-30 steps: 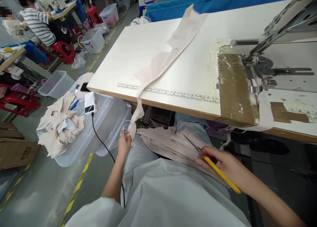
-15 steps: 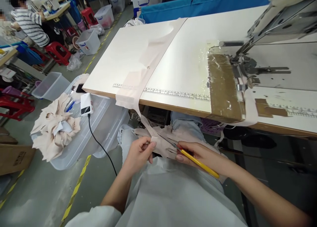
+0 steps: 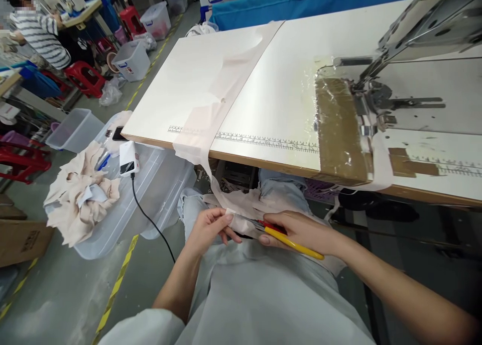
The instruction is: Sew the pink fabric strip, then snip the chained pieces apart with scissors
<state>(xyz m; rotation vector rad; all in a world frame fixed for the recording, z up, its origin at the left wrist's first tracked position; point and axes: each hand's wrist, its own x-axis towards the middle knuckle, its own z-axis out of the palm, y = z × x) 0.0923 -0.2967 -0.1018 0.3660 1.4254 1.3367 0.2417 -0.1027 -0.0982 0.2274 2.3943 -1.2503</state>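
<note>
Above my lap, my left hand (image 3: 213,228) pinches the end of a pale pink fabric strip (image 3: 216,187), which hangs down from the table's front edge. My right hand (image 3: 297,229) grips scissors with yellow and red handles (image 3: 289,243). Their blades point left and lie at the strip, close to my left fingertips; whether they are fully closed I cannot tell. More of the pale pink fabric (image 3: 248,202) rests across my lap under both hands. Up on the white table (image 3: 278,99), the rest of the strip runs diagonally toward the back edge.
A sewing machine (image 3: 376,94) stands on the table's right side. To the left, a lidded clear bin (image 3: 150,184) carries crumpled pink fabric (image 3: 81,189), a white power bank (image 3: 129,159) with a black cable and a phone (image 3: 119,133). Another person (image 3: 41,36) sits at the far left.
The scissors have moved left and their blades now meet the strip by my left fingers. My left hand has shifted slightly left, its lower fingers stretching out more.
</note>
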